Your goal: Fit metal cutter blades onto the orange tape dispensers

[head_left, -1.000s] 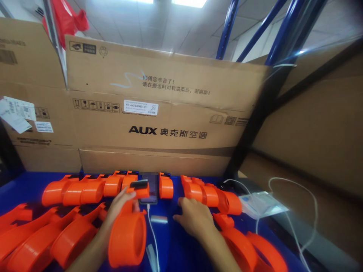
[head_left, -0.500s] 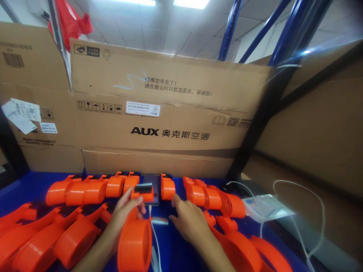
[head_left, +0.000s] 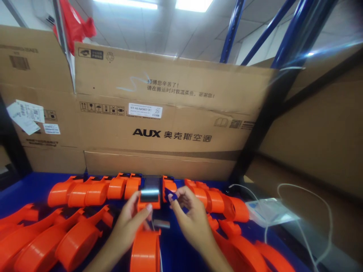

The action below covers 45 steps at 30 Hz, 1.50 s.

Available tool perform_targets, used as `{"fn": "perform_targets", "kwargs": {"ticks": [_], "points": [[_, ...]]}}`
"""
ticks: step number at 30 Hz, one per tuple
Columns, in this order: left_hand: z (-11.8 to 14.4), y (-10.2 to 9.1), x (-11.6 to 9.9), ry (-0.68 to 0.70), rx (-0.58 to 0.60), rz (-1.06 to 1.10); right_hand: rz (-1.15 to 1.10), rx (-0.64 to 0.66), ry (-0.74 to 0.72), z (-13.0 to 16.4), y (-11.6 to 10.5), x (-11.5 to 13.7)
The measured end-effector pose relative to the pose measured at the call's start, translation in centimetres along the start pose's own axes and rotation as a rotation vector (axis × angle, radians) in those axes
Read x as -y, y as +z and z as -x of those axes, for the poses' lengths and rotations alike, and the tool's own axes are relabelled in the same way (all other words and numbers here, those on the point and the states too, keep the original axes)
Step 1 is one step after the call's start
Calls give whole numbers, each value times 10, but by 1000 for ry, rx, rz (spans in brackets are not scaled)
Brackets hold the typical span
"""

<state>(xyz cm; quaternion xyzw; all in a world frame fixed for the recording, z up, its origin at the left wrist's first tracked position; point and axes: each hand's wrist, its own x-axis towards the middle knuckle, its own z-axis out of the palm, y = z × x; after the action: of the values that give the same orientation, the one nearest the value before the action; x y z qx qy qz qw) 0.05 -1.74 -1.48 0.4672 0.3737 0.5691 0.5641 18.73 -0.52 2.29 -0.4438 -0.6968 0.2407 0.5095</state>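
Note:
My left hand [head_left: 131, 217] grips an orange plastic tape dispenser [head_left: 146, 249] by its upper end. Its round hub hangs below, toward me. A silver strip with a ridged edge [head_left: 150, 195] lies across the top of that end. Just right of it, my right hand [head_left: 193, 215] pinches a small dark blue piece [head_left: 170, 194] between thumb and fingers; its exact kind is unclear. Below and between the hands, a thin grey strip [head_left: 162, 224] lies on the blue surface.
Similar orange dispensers stand in rows left [head_left: 95, 195] and right [head_left: 214, 200]. A dark flat device [head_left: 152, 181] is behind the held one, with a white cable near it. At right lies a clear plastic bag [head_left: 272, 211]. Cardboard [head_left: 176, 155] walls the back.
The held dispenser has moved slightly right and its upper end turned, so the silver strip shows more fully. My right hand has risen and now pinches the small dark blue piece.

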Motion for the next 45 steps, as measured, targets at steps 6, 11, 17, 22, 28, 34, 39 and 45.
{"fn": "perform_targets", "kwargs": {"ticks": [6, 11, 17, 22, 28, 34, 39, 45], "points": [[-1, -1, 2, -7, -4, -24, 5, 85, -61, 9, 9, 3], [-3, -4, 2, 29, -4, -16, 88, 128, -132, 9, 11, 4], [-1, -4, 2, 16, -1, -53, 119, 145, -187, 8, 10, 5], [0, -3, 0, 15, -4, -51, 133, 182, -234, 5, 7, 1], [2, -2, -1, 45, -9, -74, 173, 212, -274, 4, 5, -2], [2, -2, 0, 50, -34, -82, 219, 209, -335, 4, 4, -1], [3, -2, 0, 47, -16, -87, 251, 205, -382, 6, 8, -2], [3, -1, -2, 58, 20, -64, 250, 207, -392, 6, 5, 3]]}}
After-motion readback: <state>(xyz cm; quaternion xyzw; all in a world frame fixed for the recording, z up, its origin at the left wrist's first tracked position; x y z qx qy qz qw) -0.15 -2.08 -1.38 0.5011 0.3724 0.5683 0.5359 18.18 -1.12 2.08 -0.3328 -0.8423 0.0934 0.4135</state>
